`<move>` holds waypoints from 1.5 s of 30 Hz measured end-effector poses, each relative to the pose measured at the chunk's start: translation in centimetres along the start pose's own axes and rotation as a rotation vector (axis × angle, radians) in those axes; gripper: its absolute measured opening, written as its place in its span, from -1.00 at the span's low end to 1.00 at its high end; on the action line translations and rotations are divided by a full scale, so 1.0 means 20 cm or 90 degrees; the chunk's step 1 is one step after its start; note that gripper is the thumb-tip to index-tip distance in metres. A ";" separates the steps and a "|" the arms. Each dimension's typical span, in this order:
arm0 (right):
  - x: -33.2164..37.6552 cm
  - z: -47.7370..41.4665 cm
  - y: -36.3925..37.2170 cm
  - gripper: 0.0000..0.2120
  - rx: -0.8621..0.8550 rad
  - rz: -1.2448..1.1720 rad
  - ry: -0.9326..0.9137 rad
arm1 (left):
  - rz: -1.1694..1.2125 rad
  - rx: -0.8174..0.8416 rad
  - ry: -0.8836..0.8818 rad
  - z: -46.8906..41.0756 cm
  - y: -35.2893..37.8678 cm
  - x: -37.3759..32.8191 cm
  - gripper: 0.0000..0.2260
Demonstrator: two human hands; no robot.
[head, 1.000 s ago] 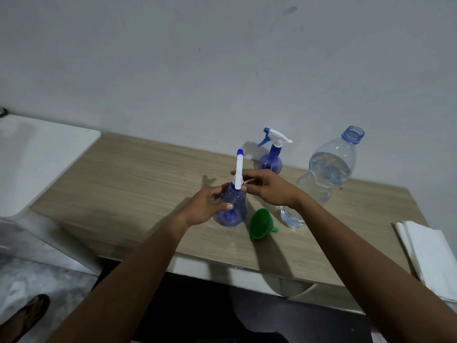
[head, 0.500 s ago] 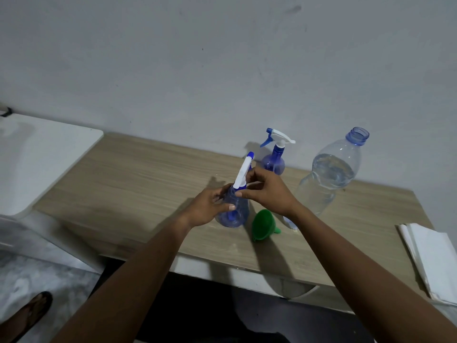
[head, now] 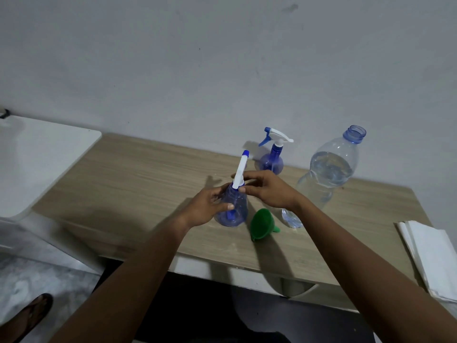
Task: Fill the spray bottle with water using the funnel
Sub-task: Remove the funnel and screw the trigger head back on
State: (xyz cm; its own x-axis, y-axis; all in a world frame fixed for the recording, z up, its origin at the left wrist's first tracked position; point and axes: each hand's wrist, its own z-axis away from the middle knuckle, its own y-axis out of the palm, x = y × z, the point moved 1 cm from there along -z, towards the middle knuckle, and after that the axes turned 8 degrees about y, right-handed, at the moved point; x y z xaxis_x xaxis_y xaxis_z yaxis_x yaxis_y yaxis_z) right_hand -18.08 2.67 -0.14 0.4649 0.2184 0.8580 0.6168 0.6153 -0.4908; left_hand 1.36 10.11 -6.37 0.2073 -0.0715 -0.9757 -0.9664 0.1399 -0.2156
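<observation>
Both grasp the spray bottle (head: pixel 235 206): left hand (head: pixel 205 209) its body, right hand (head: pixel 268 191) its collar; funnel (head: pixel 261 225) beside, water bottle (head: pixel 326 174) behind.

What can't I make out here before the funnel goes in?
Head view only:
Neck of the near spray bottle, under the right hand fingers: sprayer head loosened or not, unclear.
Its fill level, behind the left hand.
Lower water bottle, partly behind the right wrist.
The napkin stack, cut by the right edge.
</observation>
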 end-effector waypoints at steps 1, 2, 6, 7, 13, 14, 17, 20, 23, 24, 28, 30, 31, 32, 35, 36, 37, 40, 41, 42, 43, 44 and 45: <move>0.00 0.00 0.00 -0.76 -0.004 -0.007 0.006 | 0.000 -0.003 -0.002 0.00 0.00 0.00 -0.48; 0.00 0.00 0.01 -0.79 -0.013 -0.015 0.014 | 0.002 -0.006 -0.004 0.00 0.00 0.01 -0.49; 0.00 0.01 0.04 -0.83 -0.054 -0.032 0.039 | 0.003 -0.016 -0.003 -0.01 0.00 0.03 -0.47; 0.00 0.01 0.05 -0.85 -0.065 -0.032 0.041 | 0.000 -0.015 0.001 -0.01 0.00 0.03 -0.47; -0.02 0.00 0.09 -0.69 -0.130 -0.046 0.054 | -0.008 -0.015 0.011 -0.01 0.00 0.02 -0.48; -0.02 0.00 0.09 -0.67 -0.127 -0.051 0.057 | -0.004 -0.014 0.010 -0.01 0.00 0.02 -0.47; -0.04 0.01 0.06 -0.68 -0.101 -0.078 0.057 | 0.000 -0.007 0.007 -0.01 0.00 0.02 -0.47; -0.05 0.03 0.02 -0.74 -0.089 -0.093 0.048 | -0.004 -0.012 0.006 0.00 -0.01 0.02 -0.47; -0.03 0.04 0.00 -0.73 -0.054 -0.076 0.043 | -0.002 -0.012 0.008 0.00 -0.01 0.02 -0.49; -0.02 0.03 -0.01 -0.71 -0.036 -0.057 0.036 | -0.001 -0.009 0.009 0.00 0.00 0.02 -0.50; 0.01 0.02 0.01 -0.73 0.008 -0.011 0.025 | 0.009 0.000 0.003 0.00 0.00 0.01 -0.49; 0.01 0.02 0.02 -0.81 -0.012 -0.024 0.023 | 0.010 0.003 0.005 0.00 0.00 0.01 -0.48; 0.00 0.01 0.03 -0.83 -0.030 -0.030 0.025 | 0.010 0.000 0.008 0.00 0.00 0.01 -0.48; 0.00 0.01 0.04 -0.83 -0.049 -0.036 0.033 | 0.010 -0.004 0.010 0.00 0.00 0.02 -0.47; -0.03 0.00 0.08 -0.76 -0.097 -0.044 0.048 | 0.013 -0.008 0.010 0.00 -0.01 0.02 -0.46; -0.03 0.00 0.09 -0.73 -0.104 -0.045 0.047 | 0.010 -0.006 0.010 0.00 -0.01 0.02 -0.46; -0.03 0.00 0.09 -0.71 -0.104 -0.045 0.043 | 0.008 -0.002 0.011 0.00 -0.01 0.02 -0.46; -0.03 0.01 0.05 -0.75 -0.068 -0.052 0.031 | 0.014 -0.004 0.012 0.00 0.00 0.02 -0.46; -0.03 0.02 0.03 -0.76 -0.050 -0.055 0.028 | 0.013 -0.007 0.012 0.00 0.00 0.02 -0.46; -0.03 0.02 0.01 -0.76 -0.032 -0.053 0.024 | 0.011 -0.008 0.011 0.00 0.00 0.02 -0.45; -0.02 0.03 0.00 -0.75 -0.016 -0.047 0.021 | 0.010 -0.007 0.013 0.00 0.00 0.02 -0.45; -0.02 0.03 -0.01 -0.74 -0.003 -0.036 0.019 | 0.010 -0.007 0.013 0.00 0.00 0.02 -0.45; -0.02 0.02 -0.01 -0.73 0.007 -0.028 0.016 | 0.010 -0.007 0.013 0.00 0.00 0.02 -0.45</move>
State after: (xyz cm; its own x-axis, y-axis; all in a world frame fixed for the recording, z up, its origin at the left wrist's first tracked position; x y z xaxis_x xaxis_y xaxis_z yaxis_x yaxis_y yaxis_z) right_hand -18.67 2.84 -0.25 0.4537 0.1723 0.8743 0.6301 0.6318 -0.4515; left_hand 1.54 10.09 -6.81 0.1889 -0.0901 -0.9779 -0.9713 0.1297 -0.1996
